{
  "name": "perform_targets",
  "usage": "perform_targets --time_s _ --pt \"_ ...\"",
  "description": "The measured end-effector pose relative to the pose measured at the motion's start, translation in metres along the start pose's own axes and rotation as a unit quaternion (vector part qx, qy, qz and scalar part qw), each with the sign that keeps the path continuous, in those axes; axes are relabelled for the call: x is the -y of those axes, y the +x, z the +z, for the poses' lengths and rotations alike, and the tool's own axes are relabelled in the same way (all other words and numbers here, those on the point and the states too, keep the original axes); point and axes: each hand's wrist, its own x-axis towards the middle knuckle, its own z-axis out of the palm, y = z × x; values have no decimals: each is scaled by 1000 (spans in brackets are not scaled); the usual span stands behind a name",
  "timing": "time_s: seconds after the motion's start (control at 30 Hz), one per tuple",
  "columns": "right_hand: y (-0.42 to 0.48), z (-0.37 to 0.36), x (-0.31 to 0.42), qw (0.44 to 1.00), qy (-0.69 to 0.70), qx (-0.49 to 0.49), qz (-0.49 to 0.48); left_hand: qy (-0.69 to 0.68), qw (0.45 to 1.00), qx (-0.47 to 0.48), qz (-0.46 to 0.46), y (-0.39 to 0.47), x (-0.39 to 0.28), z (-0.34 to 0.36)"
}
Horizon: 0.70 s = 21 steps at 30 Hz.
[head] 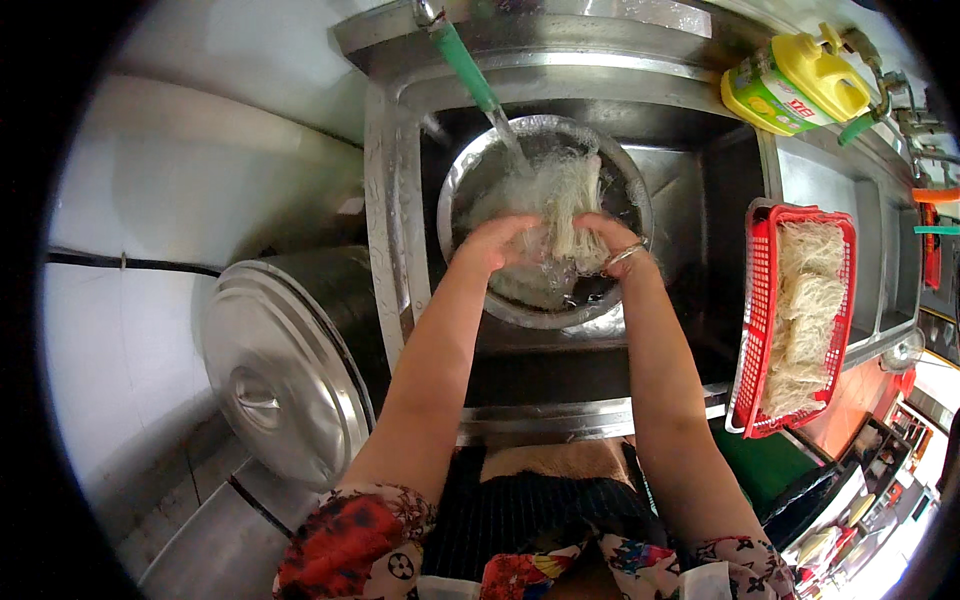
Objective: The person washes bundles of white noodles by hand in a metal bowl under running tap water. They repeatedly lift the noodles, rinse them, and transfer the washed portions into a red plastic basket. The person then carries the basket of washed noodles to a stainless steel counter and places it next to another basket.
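A bundle of pale thin noodles (568, 217) lies between my two hands in a round metal basin (636, 176) of water, set inside a steel sink (679, 300). My left hand (504, 241) is at the bundle's left side, partly in the water, its fingertips blurred. Against the bundle's right side are the thumb and fingers of my right hand (609, 238), which has a bracelet at the wrist. Water runs from a tap with a green hose (463, 64) into the basin. More pale strands float at the left and below the bundle.
A red plastic basket (757, 322) of noodle bundles (814, 300) rests at the sink's right edge. Behind it stands a yellow Liby detergent jug (799, 82). A large pot with a metal lid (277, 375) is at the left, near the wall. Another sink basin (829, 176) lies farther right.
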Motion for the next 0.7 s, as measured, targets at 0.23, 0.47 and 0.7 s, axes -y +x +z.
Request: perform_targets --time_s 0.23,0.47,0.7 --pt "-50 -22 -6 995 32 81 -53 10 991 83 105 -70 -6 -5" --pt "-80 -7 -25 980 129 123 -91 -86 982 101 131 -92 44 13" --pt "-118 -33 -9 980 32 135 -141 -53 957 168 231 -112 22 18"
